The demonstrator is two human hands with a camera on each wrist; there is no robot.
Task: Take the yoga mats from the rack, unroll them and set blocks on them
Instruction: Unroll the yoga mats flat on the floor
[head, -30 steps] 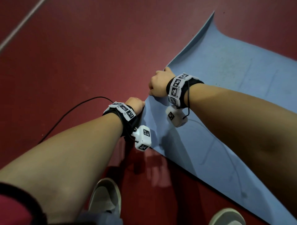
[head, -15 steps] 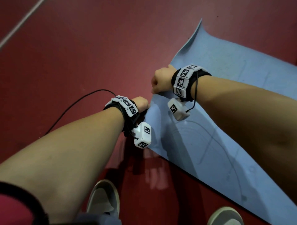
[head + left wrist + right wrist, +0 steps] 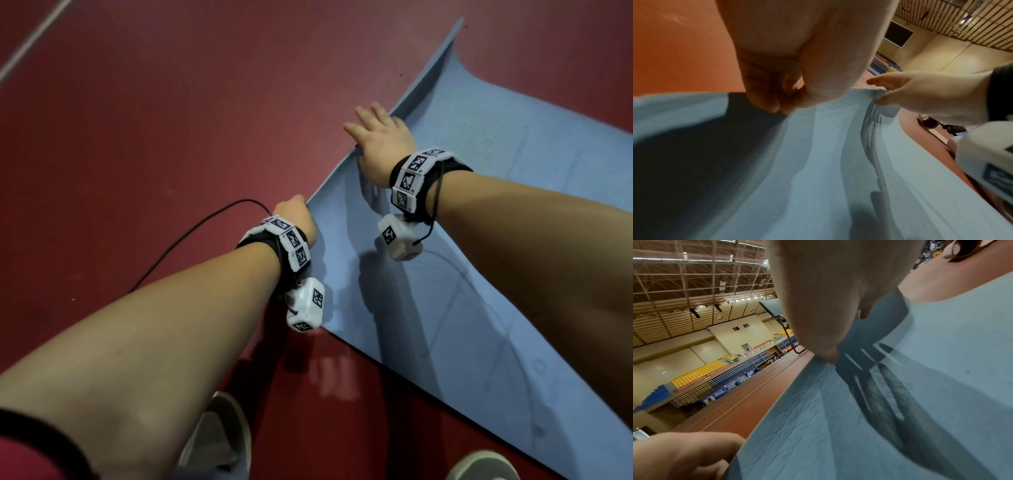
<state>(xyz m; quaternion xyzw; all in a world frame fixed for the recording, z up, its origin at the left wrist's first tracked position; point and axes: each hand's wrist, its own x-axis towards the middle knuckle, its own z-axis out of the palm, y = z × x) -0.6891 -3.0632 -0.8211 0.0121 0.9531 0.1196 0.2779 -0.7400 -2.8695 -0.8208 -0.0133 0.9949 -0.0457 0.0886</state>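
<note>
A light blue yoga mat (image 3: 479,212) lies unrolled on the red floor, and its far corner curls upward. My left hand (image 3: 294,210) grips the mat's near corner; in the left wrist view its fingers (image 3: 764,100) pinch the mat's edge (image 3: 818,129). My right hand (image 3: 373,128) is farther along the same short edge, with its fingers spread and holding nothing. It casts finger shadows on the mat (image 3: 859,426) in the right wrist view. The right thumb (image 3: 879,100) sits by the edge, but I cannot tell whether it touches.
A black cable (image 3: 191,236) curves over the floor left of my left wrist. My two shoes (image 3: 219,438) (image 3: 483,466) stand at the bottom, near the mat's long side. A white floor line (image 3: 34,41) crosses the top left. Arena seating (image 3: 701,373) is far off.
My right hand let go of the mat's edge, spread its fingers and moved farther along the edge. The left hand kept its grip on the corner.
</note>
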